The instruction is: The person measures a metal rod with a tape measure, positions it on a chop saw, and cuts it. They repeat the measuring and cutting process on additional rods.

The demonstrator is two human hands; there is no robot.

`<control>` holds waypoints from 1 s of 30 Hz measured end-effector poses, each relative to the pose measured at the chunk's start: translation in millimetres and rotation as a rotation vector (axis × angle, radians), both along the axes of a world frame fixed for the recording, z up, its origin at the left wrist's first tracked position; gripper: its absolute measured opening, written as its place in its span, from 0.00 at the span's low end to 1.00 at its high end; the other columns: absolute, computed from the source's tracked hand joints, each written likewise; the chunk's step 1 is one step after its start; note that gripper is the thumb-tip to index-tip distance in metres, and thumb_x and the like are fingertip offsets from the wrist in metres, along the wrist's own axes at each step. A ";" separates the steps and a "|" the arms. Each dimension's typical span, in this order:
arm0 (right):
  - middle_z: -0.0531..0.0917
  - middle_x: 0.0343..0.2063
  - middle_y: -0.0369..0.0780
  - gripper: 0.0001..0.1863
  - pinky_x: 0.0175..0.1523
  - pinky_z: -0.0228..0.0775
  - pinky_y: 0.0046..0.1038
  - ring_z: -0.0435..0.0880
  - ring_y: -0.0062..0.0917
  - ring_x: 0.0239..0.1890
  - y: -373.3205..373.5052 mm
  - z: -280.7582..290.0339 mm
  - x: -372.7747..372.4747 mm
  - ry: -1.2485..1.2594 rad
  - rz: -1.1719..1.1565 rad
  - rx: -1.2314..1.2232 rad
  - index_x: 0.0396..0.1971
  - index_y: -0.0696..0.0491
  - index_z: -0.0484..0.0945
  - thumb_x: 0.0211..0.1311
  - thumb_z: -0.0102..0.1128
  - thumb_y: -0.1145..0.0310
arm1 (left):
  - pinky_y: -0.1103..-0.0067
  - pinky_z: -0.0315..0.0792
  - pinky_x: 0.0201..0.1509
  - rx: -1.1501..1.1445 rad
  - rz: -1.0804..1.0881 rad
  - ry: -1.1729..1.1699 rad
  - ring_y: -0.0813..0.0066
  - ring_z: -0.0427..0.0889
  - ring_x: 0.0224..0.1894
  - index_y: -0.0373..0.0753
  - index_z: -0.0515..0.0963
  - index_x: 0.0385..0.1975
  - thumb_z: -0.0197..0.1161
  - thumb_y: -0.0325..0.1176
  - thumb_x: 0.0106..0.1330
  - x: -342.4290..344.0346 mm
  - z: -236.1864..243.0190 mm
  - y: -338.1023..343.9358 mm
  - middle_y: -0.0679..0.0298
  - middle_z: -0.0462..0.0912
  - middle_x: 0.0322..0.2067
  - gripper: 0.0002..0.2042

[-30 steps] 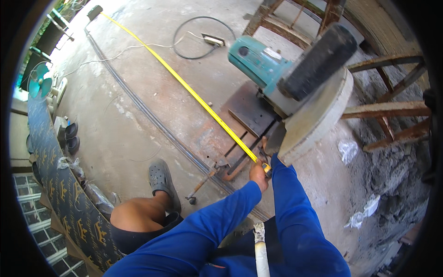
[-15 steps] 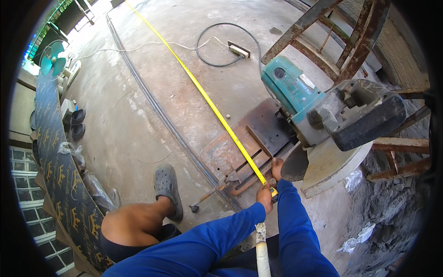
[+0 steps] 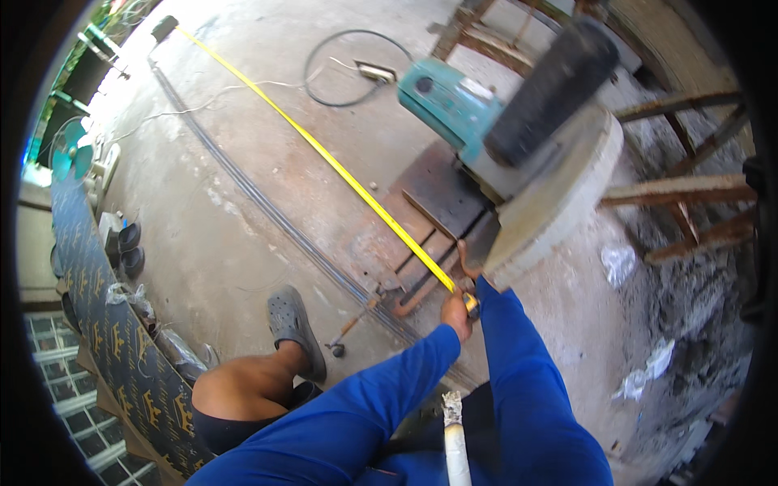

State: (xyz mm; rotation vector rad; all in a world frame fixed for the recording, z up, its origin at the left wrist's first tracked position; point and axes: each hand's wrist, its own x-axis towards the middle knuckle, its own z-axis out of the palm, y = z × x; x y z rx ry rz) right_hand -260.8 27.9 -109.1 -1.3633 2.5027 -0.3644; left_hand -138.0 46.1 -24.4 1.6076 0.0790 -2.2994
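Note:
My left hand (image 3: 456, 314) is closed around a yellow tape measure (image 3: 471, 303), low over the front of a cut-off saw's base. Its long yellow blade (image 3: 348, 180) stretches across the floor to the far left. Just beyond, my right hand (image 3: 468, 266) has a finger stretched out beside the base and the disc guard; the rest of it is partly hidden and blurred. The cut-off saw (image 3: 442, 104) has a teal motor, a black handle (image 3: 555, 93) and a pale round guard (image 3: 567, 190). Its rusty base plate (image 3: 442, 190) lies under the tape blade.
Long thin metal rods (image 3: 251, 190) lie left of the tape. A power cable joins a socket strip (image 3: 375, 73) on the concrete. Rusty metal frames (image 3: 681, 192) stand at the right. At the left are a patterned board (image 3: 105, 324), dark clogs (image 3: 131, 247) and a teal fan (image 3: 71, 150).
The view has shifted, so the saw sits further left and higher. My right hand has moved forward along the base, a finger now extended. My left hand still grips the tape measure.

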 end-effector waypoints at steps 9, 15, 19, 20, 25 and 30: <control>0.82 0.45 0.63 0.26 0.58 0.71 0.50 0.82 0.56 0.51 5.8 72.3 -6.7 -0.308 0.054 0.374 0.53 0.64 0.70 0.71 0.47 0.54 | 0.55 0.76 0.45 -0.058 0.018 0.111 0.68 0.80 0.44 0.48 0.72 0.49 0.45 0.48 0.80 -10.4 -25.2 1.3 0.65 0.81 0.44 0.13; 0.83 0.43 0.63 0.25 0.56 0.74 0.49 0.84 0.55 0.49 32.9 171.7 -4.8 -0.333 -0.178 0.405 0.55 0.65 0.67 0.69 0.52 0.58 | 0.52 0.73 0.53 -0.032 0.024 0.071 0.66 0.79 0.48 0.51 0.71 0.48 0.42 0.48 0.81 -20.2 -24.5 -0.7 0.66 0.82 0.46 0.12; 0.84 0.44 0.61 0.25 0.55 0.75 0.48 0.84 0.54 0.49 28.7 199.6 6.9 -0.322 -0.185 0.458 0.53 0.64 0.69 0.68 0.52 0.57 | 0.52 0.73 0.53 -0.095 -0.002 0.073 0.67 0.78 0.49 0.51 0.71 0.48 0.43 0.49 0.81 -22.5 -36.2 0.0 0.68 0.81 0.46 0.13; 0.84 0.44 0.61 0.25 0.54 0.75 0.48 0.84 0.54 0.49 25.5 202.0 8.9 -0.326 -0.167 0.458 0.53 0.64 0.69 0.68 0.52 0.57 | 0.52 0.73 0.52 -0.104 -0.008 0.074 0.67 0.78 0.49 0.51 0.71 0.48 0.43 0.49 0.81 -22.7 -39.4 0.2 0.68 0.81 0.47 0.13; 0.84 0.46 0.59 0.26 0.55 0.74 0.46 0.83 0.53 0.50 25.7 211.3 15.9 -0.375 -0.172 0.456 0.58 0.62 0.70 0.70 0.51 0.58 | 0.57 0.74 0.48 -0.101 0.007 0.074 0.67 0.78 0.47 0.51 0.72 0.49 0.45 0.49 0.80 -22.8 -44.8 -0.8 0.67 0.79 0.48 0.13; 0.84 0.48 0.58 0.27 0.56 0.74 0.44 0.83 0.52 0.52 28.6 216.8 17.1 -0.372 -0.173 0.440 0.62 0.60 0.70 0.70 0.52 0.57 | 0.62 0.75 0.49 -0.095 -0.005 0.044 0.67 0.78 0.49 0.50 0.73 0.49 0.44 0.49 0.80 -23.7 -36.5 -2.5 0.66 0.78 0.49 0.14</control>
